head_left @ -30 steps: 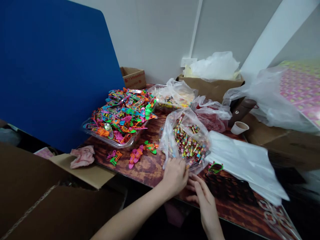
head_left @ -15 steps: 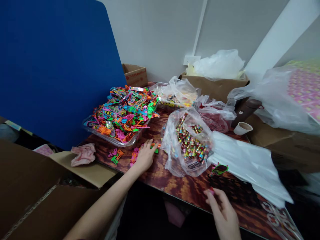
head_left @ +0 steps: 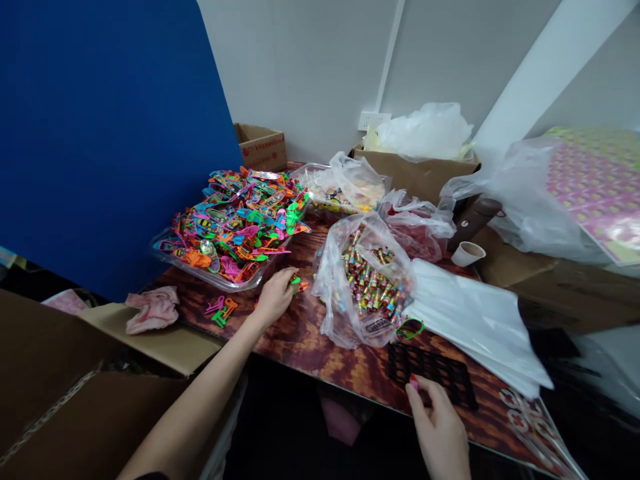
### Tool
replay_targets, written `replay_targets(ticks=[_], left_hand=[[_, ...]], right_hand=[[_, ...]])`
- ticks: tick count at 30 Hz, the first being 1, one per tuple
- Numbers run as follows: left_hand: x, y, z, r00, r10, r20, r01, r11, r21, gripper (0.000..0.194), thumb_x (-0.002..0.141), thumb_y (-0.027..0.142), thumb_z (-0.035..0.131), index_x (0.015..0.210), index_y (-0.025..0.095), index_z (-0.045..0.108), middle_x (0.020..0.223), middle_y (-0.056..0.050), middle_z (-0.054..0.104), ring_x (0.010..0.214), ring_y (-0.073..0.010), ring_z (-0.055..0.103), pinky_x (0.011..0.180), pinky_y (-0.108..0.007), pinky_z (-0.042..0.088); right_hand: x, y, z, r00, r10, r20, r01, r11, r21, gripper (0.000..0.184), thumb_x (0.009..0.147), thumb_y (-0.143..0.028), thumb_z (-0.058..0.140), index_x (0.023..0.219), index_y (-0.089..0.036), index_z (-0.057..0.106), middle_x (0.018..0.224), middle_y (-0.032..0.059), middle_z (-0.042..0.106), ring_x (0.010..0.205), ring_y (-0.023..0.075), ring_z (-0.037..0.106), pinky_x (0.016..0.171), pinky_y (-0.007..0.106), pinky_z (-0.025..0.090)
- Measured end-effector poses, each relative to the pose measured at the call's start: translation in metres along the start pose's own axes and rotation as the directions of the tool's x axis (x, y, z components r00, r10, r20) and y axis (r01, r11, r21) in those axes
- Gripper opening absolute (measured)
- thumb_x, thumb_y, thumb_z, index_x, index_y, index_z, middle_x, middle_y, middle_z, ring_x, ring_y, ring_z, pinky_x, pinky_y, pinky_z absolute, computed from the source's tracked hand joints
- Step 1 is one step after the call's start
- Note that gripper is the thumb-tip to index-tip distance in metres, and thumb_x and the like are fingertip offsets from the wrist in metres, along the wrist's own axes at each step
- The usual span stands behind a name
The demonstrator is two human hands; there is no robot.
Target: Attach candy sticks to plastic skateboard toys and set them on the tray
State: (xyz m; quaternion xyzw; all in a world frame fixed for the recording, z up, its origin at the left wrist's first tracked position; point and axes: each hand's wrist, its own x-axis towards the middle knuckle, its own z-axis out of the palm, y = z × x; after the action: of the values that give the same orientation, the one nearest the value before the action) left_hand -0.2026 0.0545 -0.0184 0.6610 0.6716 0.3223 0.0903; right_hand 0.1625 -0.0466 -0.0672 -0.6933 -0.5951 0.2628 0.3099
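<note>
My left hand [head_left: 277,295] is closed over small plastic toy pieces on the wooden-patterned table, in front of the heaped tray. Green and orange pieces [head_left: 299,285] show at its fingertips; the rest are hidden under the hand. A few pink, orange and green toy pieces [head_left: 220,311] lie to its left. My right hand [head_left: 439,423] is pinched on a small pink-and-red piece [head_left: 413,382], too small to name. It is over the table's front edge, by a black grid-like tray [head_left: 440,373]. A green-rimmed toy piece [head_left: 410,328] lies beyond that tray.
A clear tray [head_left: 245,285] is heaped with bright plastic toys. A plastic bag [head_left: 333,320] holds many small capped tubes. White plastic sheets [head_left: 465,307], a paper cup [head_left: 468,254] and a dark bottle [head_left: 475,220] stand right. An open carton [head_left: 45,413] and a pink cloth [head_left: 151,311] are left.
My left hand has drawn its fingers in over the toy pieces, and the pink ones beside it are now mostly covered. My right hand keeps its pinch. The view has shifted slightly right.
</note>
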Motion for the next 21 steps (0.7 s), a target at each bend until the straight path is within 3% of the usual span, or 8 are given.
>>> replay_targets(ticks=[2, 3, 5, 7, 9, 12, 16, 21], left_hand=[[-0.009, 0.014, -0.014, 0.993, -0.109, -0.053, 0.091, 0.959, -0.269, 0.029, 0.091, 0.031, 0.048, 0.113, 0.018, 0.061, 0.113, -0.008, 0.066, 0.104, -0.0209, 0.061, 0.09, -0.032, 0.047], [-0.015, 0.023, -0.019, 0.981, -0.192, -0.04, 0.151, 0.871, -0.467, 0.03, 0.09, 0.037, 0.052, 0.109, 0.018, 0.063, 0.108, -0.008, 0.068, 0.097, -0.021, 0.064, 0.085, -0.031, 0.049], [-0.028, 0.041, -0.024, 0.942, -0.32, 0.105, 0.28, 0.569, -0.773, 0.036, 0.083, 0.044, 0.061, 0.105, 0.015, 0.063, 0.1, -0.009, 0.07, 0.086, -0.0204, 0.066, 0.077, -0.03, 0.051], [-0.04, 0.058, -0.022, 0.9, -0.319, 0.298, 0.393, 0.296, -0.871, 0.04, 0.079, 0.045, 0.066, 0.104, 0.013, 0.062, 0.096, -0.01, 0.07, 0.08, -0.0197, 0.066, 0.071, -0.03, 0.053], [-0.051, 0.073, -0.014, 0.869, -0.253, 0.425, 0.47, 0.15, -0.87, 0.04, 0.079, 0.043, 0.067, 0.104, 0.012, 0.062, 0.093, -0.01, 0.07, 0.076, -0.0192, 0.066, 0.065, -0.03, 0.054], [-0.061, 0.092, -0.002, 0.846, -0.199, 0.495, 0.517, 0.081, -0.852, 0.038, 0.078, 0.041, 0.07, 0.101, 0.012, 0.062, 0.087, -0.009, 0.07, 0.07, -0.0174, 0.066, 0.06, -0.027, 0.054], [-0.069, 0.106, 0.007, 0.825, -0.243, 0.51, 0.525, -0.004, -0.851, 0.038, 0.074, 0.036, 0.075, 0.101, 0.012, 0.063, 0.086, -0.007, 0.069, 0.068, -0.0138, 0.064, 0.058, -0.022, 0.052], [-0.084, 0.112, 0.021, 0.803, -0.219, 0.555, 0.532, -0.156, -0.832, 0.031, 0.075, 0.03, 0.075, 0.098, 0.015, 0.063, 0.09, -0.004, 0.068, 0.071, -0.0115, 0.063, 0.065, -0.022, 0.052]], right_hand=[[-0.003, -0.006, -0.001, 0.998, 0.015, -0.062, -0.013, 1.0, 0.028, 0.042, 0.082, -0.058, 0.049, 0.102, -0.023, 0.06, 0.106, 0.0067, 0.065, 0.079, 0.022, 0.062, 0.075, 0.034, 0.047], [-0.004, -0.011, 0.0, 0.997, 0.017, -0.075, -0.012, 0.998, 0.068, 0.042, 0.082, -0.058, 0.05, 0.104, -0.023, 0.059, 0.106, 0.007, 0.065, 0.084, 0.0232, 0.062, 0.078, 0.034, 0.047], [-0.007, -0.027, 0.003, 1.0, 0.018, -0.018, -0.014, 0.975, 0.222, 0.038, 0.084, -0.054, 0.052, 0.104, -0.022, 0.057, 0.101, 0.0066, 0.064, 0.092, 0.0238, 0.061, 0.08, 0.033, 0.047], [-0.008, -0.05, 0.012, 0.992, 0.008, 0.123, -0.062, 0.895, 0.441, 0.034, 0.085, -0.051, 0.054, 0.102, -0.022, 0.055, 0.09, 0.0038, 0.062, 0.083, 0.02, 0.06, 0.073, 0.029, 0.048], [-0.007, -0.076, 0.024, 0.964, -0.03, 0.265, -0.134, 0.804, 0.58, 0.031, 0.084, -0.049, 0.057, 0.098, -0.021, 0.055, 0.079, -0.0003, 0.057, 0.062, 0.0125, 0.053, 0.058, 0.023, 0.045], [-0.001, -0.107, 0.04, 0.921, -0.069, 0.384, -0.222, 0.718, 0.66, 0.031, 0.082, -0.049, 0.061, 0.09, -0.02, 0.056, 0.063, -0.0057, 0.047, 0.046, 0.0069, 0.04, 0.045, 0.019, 0.033], [0.007, -0.124, 0.05, 0.886, -0.086, 0.455, -0.289, 0.666, 0.688, 0.034, 0.078, -0.049, 0.066, 0.074, -0.019, 0.05, 0.052, -0.0096, 0.034, 0.04, 0.0044, 0.029, 0.039, 0.018, 0.023], [0.009, -0.126, 0.056, 0.92, -0.055, 0.388, -0.278, 0.606, 0.745, 0.033, 0.078, -0.046, 0.067, 0.074, -0.019, 0.05, 0.053, -0.0099, 0.032, 0.042, 0.0051, 0.027, 0.039, 0.018, 0.027]])
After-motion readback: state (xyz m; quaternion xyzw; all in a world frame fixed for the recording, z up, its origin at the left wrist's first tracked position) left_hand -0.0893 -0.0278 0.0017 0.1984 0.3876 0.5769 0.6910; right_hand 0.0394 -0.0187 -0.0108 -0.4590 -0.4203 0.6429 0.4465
